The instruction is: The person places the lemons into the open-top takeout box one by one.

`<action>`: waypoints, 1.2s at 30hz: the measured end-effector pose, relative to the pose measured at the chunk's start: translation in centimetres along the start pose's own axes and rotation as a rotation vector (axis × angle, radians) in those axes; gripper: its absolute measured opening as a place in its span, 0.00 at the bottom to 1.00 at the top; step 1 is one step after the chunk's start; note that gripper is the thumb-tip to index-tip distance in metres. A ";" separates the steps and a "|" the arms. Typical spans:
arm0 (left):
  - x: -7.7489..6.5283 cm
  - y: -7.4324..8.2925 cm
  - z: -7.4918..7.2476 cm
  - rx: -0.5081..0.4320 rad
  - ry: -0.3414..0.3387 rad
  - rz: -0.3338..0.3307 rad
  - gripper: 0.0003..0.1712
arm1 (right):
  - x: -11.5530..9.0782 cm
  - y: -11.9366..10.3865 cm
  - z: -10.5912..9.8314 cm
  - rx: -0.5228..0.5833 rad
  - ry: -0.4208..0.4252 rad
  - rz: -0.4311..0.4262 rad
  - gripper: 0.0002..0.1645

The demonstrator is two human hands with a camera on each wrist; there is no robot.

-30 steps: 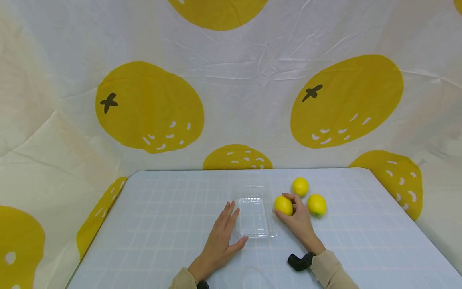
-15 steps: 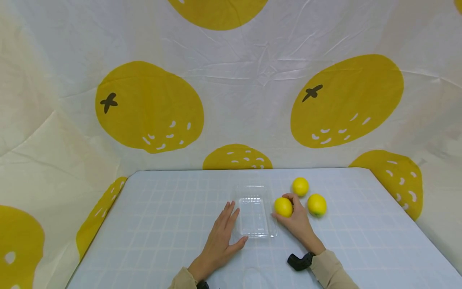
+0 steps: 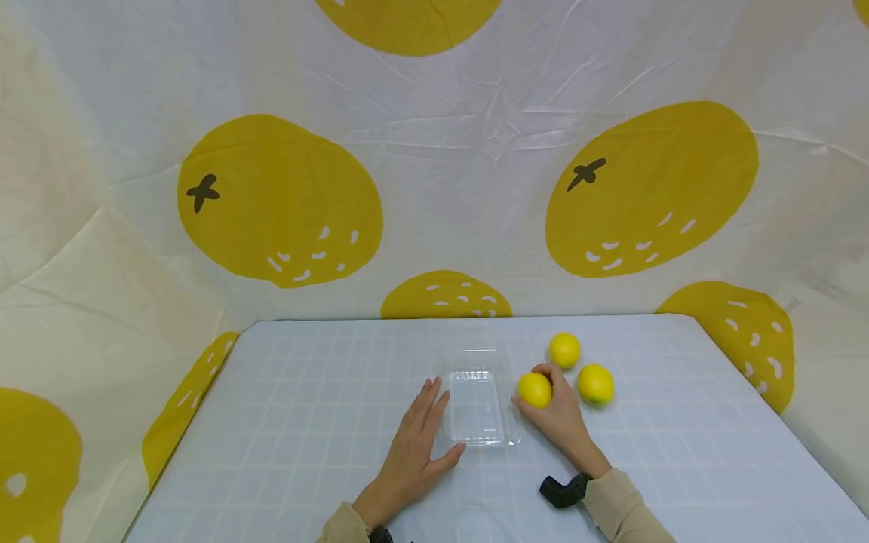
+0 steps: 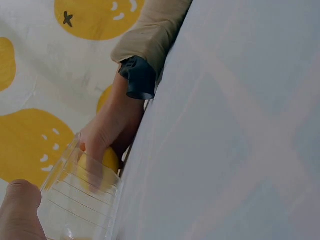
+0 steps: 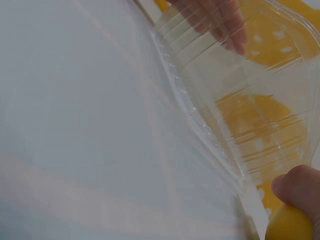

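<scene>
In the head view a clear plastic box [image 3: 478, 411] with ribbed walls lies on the cloth, between the two hands. My right hand [image 3: 565, 422] holds a yellow lemon [image 3: 534, 390] just right of the box, the thumb reaching towards its rim. The right wrist view shows that thumb [image 5: 300, 187] above the lemon [image 5: 290, 225]. Along the box's left side lies my left hand [image 3: 410, 456], its fingers straight and the thumb at the near left corner. Whether these fingers press the box, I cannot tell. In the left wrist view the box wall [image 4: 80, 200] stands before the right hand.
Two more lemons rest right of the box: one farther back [image 3: 565, 351], and one with a greenish end [image 3: 596, 385] close behind the right hand. A pale checked cloth [image 3: 305, 422] covers the table. Behind it hangs a white sheet [image 3: 468, 204] printed with yellow fruit.
The right thumb has shifted slightly left from the held lemon towards the box's rim, and the lemon has shifted slightly in the fingers. The left hand and box have stayed in place.
</scene>
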State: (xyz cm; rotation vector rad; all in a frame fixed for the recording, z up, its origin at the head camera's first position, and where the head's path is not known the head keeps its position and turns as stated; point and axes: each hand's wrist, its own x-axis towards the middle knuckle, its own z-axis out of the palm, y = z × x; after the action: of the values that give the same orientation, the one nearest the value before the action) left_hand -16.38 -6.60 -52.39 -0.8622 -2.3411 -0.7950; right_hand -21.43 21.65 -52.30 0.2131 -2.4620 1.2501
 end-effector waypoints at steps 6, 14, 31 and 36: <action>-0.2 -0.1 0.1 0.001 -0.003 -0.006 0.43 | 0.1 -0.3 0.0 0.007 0.026 0.002 0.36; -0.2 -0.2 0.1 -0.001 -0.007 -0.013 0.43 | 0.6 -2.0 -0.6 0.057 0.075 0.059 0.36; -0.1 0.0 -0.2 0.005 -0.019 -0.011 0.43 | 1.5 -9.6 -1.2 0.145 0.066 0.071 0.36; -0.1 0.0 -0.1 0.006 -0.033 -0.020 0.42 | 2.3 -11.1 0.4 0.152 0.010 0.067 0.31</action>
State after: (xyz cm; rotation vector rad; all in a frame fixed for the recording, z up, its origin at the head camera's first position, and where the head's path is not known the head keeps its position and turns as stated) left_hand -16.26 -6.72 -52.35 -0.8567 -2.3827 -0.7879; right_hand -20.33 14.83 -43.35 0.1654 -2.3853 1.4647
